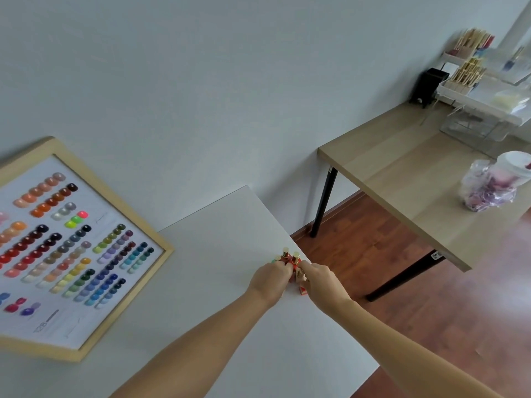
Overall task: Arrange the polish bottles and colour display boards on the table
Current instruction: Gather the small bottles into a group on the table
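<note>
A small cluster of polish bottles (290, 258) with gold caps, mostly red, stands near the right edge of the white table (218, 282). My left hand (270, 278) and my right hand (319, 280) close in on the cluster from both sides, fingers wrapped around the bottles. One bottle base (303, 291) shows under my right hand. A wood-framed colour display board (61, 248) with rows of coloured swatches leans against the wall at the left of the white table.
A wooden table (402, 173) with black legs stands to the right across a gap of brown floor (359, 239). It carries a plastic-bagged cup (494, 182), white racks of bottles (471, 70) and a black box (429, 84).
</note>
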Demonstrator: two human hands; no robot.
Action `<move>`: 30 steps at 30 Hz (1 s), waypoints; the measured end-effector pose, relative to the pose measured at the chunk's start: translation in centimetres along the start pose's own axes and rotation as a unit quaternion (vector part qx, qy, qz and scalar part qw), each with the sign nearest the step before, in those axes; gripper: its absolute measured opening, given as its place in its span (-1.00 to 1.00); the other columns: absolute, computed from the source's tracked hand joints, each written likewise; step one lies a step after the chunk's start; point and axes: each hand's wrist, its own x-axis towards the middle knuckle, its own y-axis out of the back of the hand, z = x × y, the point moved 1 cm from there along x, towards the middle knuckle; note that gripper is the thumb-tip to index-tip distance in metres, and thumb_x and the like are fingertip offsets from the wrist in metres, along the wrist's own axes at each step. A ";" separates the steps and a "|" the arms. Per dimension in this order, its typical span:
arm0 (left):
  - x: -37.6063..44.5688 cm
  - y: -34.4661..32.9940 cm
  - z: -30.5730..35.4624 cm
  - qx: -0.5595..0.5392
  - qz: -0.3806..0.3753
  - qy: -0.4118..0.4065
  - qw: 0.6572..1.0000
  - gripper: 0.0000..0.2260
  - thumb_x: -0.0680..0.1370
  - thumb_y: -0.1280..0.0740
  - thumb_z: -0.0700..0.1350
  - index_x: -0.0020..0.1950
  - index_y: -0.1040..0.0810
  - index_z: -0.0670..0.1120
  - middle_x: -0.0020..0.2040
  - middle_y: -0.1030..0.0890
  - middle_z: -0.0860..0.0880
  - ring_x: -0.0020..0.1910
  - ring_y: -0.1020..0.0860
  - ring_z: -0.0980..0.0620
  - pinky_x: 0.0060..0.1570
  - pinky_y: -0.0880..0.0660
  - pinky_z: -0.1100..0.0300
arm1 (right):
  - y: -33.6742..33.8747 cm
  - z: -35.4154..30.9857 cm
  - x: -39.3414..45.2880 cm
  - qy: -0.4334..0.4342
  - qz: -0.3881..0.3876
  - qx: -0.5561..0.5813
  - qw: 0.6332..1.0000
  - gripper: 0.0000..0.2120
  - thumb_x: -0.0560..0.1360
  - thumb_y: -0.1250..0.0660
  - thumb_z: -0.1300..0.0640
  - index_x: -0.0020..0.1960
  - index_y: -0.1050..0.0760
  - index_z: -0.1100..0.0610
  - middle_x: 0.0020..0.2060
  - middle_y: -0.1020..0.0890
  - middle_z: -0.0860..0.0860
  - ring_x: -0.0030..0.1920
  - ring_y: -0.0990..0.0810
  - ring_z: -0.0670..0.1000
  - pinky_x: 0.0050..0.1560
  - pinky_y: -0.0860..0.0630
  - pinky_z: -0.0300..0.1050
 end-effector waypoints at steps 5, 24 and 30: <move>-1.5 0.7 -0.8 -0.019 0.028 -0.018 0.999 -0.76 0.54 -0.23 -0.28 0.21 -0.42 -0.19 0.05 -0.57 -0.19 -0.05 -0.60 -0.23 -0.15 -0.49 0.01 | 0.1 -0.3 -1.1 -0.006 0.010 -0.009 1.000 -0.60 0.50 -0.31 0.20 0.29 -0.29 0.03 -0.10 -0.53 0.03 -0.17 -0.58 0.11 -0.17 -0.57 0.01; -19.3 -0.9 -15.4 -0.016 -0.168 0.064 0.984 -0.56 0.46 -0.43 -0.13 0.32 -0.43 -0.05 0.20 -0.51 -0.09 0.10 -0.55 -0.08 0.08 -0.50 0.10 | -9.5 -15.2 -5.4 0.197 -0.072 0.005 0.978 -0.67 0.51 -0.33 0.09 0.26 -0.44 0.05 0.09 -0.56 0.01 0.01 -0.58 0.02 0.01 -0.51 -0.13; -18.3 -2.1 -15.4 -0.016 -0.115 0.053 0.992 -0.84 0.55 -0.27 -0.25 0.09 -0.59 -0.15 0.05 -0.58 -0.15 -0.05 -0.59 -0.11 -0.05 -0.52 0.12 | -11.4 -17.6 -5.4 0.182 -0.087 0.003 0.979 -0.78 0.50 -0.33 0.14 0.13 -0.54 0.12 0.01 -0.57 0.11 -0.02 -0.58 0.15 -0.04 -0.50 -0.04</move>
